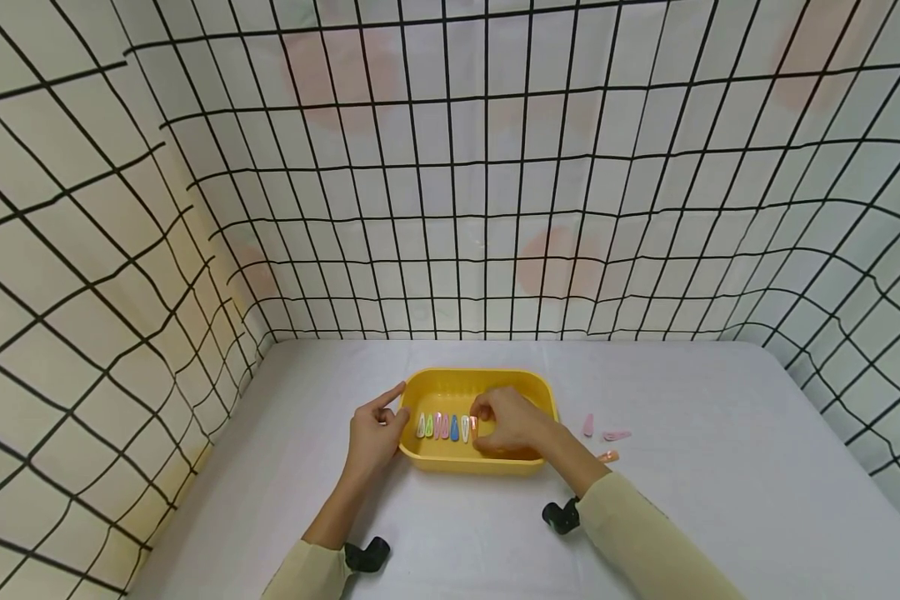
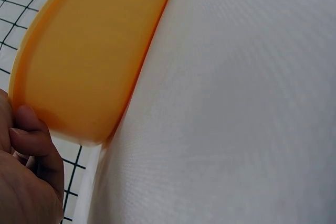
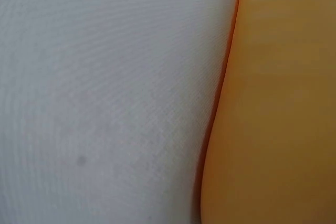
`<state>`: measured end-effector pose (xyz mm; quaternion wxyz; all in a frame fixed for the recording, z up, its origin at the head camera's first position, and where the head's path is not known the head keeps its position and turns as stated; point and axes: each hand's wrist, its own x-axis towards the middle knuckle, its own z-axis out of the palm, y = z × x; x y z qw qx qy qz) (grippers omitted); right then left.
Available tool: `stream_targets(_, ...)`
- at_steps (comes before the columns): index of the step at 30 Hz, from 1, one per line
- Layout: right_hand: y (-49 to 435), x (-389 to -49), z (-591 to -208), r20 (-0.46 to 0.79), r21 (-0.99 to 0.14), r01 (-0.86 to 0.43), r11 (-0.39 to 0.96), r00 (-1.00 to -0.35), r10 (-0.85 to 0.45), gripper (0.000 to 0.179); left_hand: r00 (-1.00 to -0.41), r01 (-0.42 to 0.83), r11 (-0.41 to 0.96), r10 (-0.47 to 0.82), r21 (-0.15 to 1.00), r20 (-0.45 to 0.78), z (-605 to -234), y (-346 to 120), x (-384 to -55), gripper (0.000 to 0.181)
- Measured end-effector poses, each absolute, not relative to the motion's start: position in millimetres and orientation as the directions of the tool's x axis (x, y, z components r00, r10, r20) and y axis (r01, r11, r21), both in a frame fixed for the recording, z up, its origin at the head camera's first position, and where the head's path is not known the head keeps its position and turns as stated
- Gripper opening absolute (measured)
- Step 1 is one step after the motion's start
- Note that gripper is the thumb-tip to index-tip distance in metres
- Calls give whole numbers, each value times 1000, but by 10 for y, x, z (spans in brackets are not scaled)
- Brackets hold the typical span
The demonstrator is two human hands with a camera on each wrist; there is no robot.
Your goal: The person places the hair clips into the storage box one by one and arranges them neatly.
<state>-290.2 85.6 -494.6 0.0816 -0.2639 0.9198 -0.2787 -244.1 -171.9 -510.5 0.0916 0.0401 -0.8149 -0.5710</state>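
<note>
A yellow plastic tray (image 1: 468, 466) sits on a white-covered table (image 1: 457, 533). At its nine o'clock end the left hand (image 1: 373, 437) holds the rim, thumb and forefinger against the edge, the other fingers curled. The right hand (image 1: 512, 421) reaches in from four o'clock, thumb and fingertips pinching an orange snap hair clip (image 1: 474, 427) upright near the tray's centre. From that clip a row runs toward nine o'clock: a white clip (image 1: 465, 428), a blue clip (image 1: 454, 428), two pink clips (image 1: 441, 426), a green clip (image 1: 429, 426) and a pale clip (image 1: 421, 425). Outside the tray, near three o'clock, lie two loose pink clips (image 1: 588, 425); at four o'clock another orange clip (image 1: 609, 457) lies partly hidden by the right forearm.
</note>
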Motion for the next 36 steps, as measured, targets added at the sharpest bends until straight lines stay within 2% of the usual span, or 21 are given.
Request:
stream_targets(13,893,-2872,-4868,-4,-569,-425,705,-855,-518,45,-982,31,347,-164,937,94,-5073,-1689,-2441,45)
stream_targets(25,1102,-2819,-4636,116,-597,-467,652,-855,-506,48,-983,40,343,-157,939,99,-5086,-1721,-2434,45)
stream_targets(36,1607,-2696,-4533,224,-597,-481,642,-868,-443,45,-984,28,319,-159,947,83,-5075,-1714,-2417,45)
